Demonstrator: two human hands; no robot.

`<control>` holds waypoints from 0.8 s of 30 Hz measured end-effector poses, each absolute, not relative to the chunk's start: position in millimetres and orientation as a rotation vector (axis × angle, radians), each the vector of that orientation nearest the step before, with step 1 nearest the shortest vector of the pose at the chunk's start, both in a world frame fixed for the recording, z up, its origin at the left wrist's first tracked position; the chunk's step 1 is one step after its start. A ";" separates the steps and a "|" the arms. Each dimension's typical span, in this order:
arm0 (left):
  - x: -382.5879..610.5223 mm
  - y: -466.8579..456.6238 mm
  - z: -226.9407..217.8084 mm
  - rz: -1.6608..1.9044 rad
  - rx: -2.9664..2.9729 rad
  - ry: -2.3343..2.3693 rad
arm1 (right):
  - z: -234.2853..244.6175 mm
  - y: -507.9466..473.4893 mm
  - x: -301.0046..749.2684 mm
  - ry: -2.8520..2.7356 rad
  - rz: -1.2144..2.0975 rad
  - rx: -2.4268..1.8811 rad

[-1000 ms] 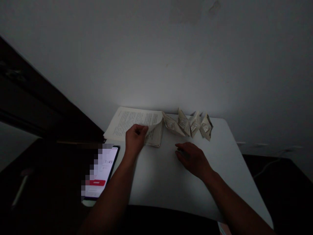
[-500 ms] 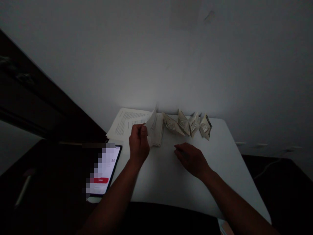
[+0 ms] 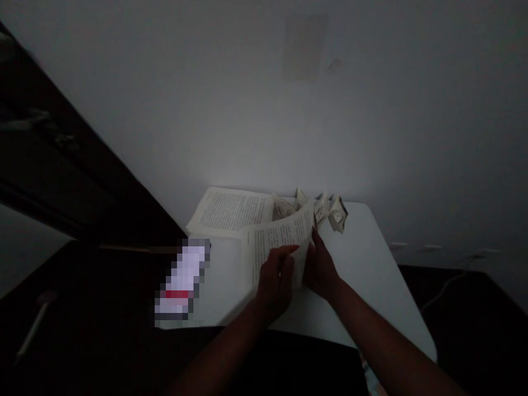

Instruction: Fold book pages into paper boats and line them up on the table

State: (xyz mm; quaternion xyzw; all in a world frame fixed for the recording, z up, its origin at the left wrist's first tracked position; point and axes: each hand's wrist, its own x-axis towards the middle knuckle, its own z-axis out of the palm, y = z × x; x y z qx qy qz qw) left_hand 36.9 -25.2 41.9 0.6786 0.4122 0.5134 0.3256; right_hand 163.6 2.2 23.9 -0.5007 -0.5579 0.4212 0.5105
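Note:
A loose printed sheet (image 3: 270,239) curves upright above the table between my two hands. My left hand (image 3: 275,280) is closed on its near part, thumb and fingers pinching the paper. At the sheet's right edge, my right hand (image 3: 322,267) grips it too, with some fingers hidden behind the paper. Behind the sheet lies a stack of printed pages or a book (image 3: 233,210), its spine not visible. Several folded paper boats (image 3: 339,213) stand in a row along the back, partly covered by the held sheet.
The white table (image 3: 363,253) stands against a pale wall (image 3: 231,110). A phone with a lit, partly blurred screen (image 3: 185,275) lies at the table's left edge. Left of it is a dark door (image 3: 61,165). A cable (image 3: 443,289) hangs at the right.
A page that my left hand was lifting from the stack is now a separate sheet, nearer me and to the right. My right hand has taken hold of its edge. The view has shifted slightly.

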 end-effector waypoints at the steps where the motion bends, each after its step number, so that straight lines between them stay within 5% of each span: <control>1: 40.6 -29.3 39.6 1.345 1.793 1.041 | 23.8 0.0 161.5 -1.328 1.034 -1.189; 7: 47.0 -49.7 30.0 1.276 1.857 0.882 | 18.0 -18.4 152.9 -1.045 1.277 -1.046; 17: 23.7 -58.2 52.2 1.330 2.019 0.803 | 25.6 -32.6 159.1 -1.017 1.162 -1.124; 24: -2.3 -22.1 57.6 1.366 1.785 1.251 | 18.5 -27.7 176.0 -0.842 1.253 -1.229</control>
